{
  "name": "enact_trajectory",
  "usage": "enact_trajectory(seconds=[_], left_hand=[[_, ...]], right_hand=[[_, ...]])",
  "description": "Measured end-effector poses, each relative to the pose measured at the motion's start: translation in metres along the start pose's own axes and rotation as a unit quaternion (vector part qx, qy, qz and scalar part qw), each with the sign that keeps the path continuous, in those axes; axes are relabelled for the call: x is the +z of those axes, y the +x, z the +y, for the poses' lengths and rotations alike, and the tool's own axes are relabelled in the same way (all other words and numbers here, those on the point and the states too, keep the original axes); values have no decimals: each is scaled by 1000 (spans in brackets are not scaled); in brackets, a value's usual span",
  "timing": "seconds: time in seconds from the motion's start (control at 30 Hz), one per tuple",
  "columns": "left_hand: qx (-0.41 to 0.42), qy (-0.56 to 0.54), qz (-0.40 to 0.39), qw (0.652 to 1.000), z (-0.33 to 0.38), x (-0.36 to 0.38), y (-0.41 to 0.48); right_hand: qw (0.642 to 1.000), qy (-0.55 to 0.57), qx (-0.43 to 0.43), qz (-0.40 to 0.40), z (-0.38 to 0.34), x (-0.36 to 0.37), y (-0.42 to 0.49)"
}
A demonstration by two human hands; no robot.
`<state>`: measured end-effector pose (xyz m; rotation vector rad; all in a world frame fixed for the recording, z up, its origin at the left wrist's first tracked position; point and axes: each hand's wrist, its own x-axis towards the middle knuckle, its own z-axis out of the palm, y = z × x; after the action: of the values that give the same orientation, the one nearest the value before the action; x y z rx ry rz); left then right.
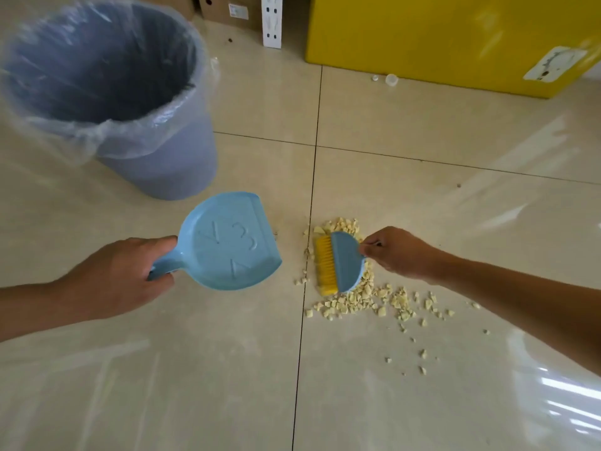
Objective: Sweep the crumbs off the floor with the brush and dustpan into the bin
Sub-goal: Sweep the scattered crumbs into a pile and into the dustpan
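The crumbs (361,297), pale yellow bits, lie scattered on the tiled floor (422,196) right of centre in my view, thickest around and under the brush (340,262) and thinning out toward the lower right. I see the brush standing in that pile, its yellow bristles facing left and its blue back toward my right hand (395,253). That hand sits just right of the brush, fingers pinched closed on the brush's handle end, with crumbs directly beneath it.

Left of the pile, a small gap of bare tile away, is the blue dustpan (232,244), its open lip turned toward the brush. Whether the lip touches the floor, I cannot tell. My left hand (126,275) is at centre left, clenched around the dustpan's short handle, forearm running off the left edge.

The grey bin (107,92), lined with a clear plastic bag, stands in the upper left of the frame, above the dustpan and well apart from the crumbs. A yellow box (439,37) fills the upper right, with cardboard boxes (227,11) along the top centre.
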<state>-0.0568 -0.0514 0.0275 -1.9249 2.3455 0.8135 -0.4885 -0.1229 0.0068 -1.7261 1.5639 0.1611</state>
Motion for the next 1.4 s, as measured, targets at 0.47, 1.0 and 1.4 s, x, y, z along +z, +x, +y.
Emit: enact_trajectory(seconds=[0.47, 1.0, 1.4], left_hand=[[-8, -1, -11, 1000, 10, 2, 13], [-12, -41, -35, 998, 10, 7, 11], [-16, -47, -32, 998, 22, 11, 26]], right_hand=[[983, 152, -47, -97, -41, -5, -20], [996, 61, -24, -66, -28, -28, -19], [980, -123, -110, -107, -54, 35, -33]])
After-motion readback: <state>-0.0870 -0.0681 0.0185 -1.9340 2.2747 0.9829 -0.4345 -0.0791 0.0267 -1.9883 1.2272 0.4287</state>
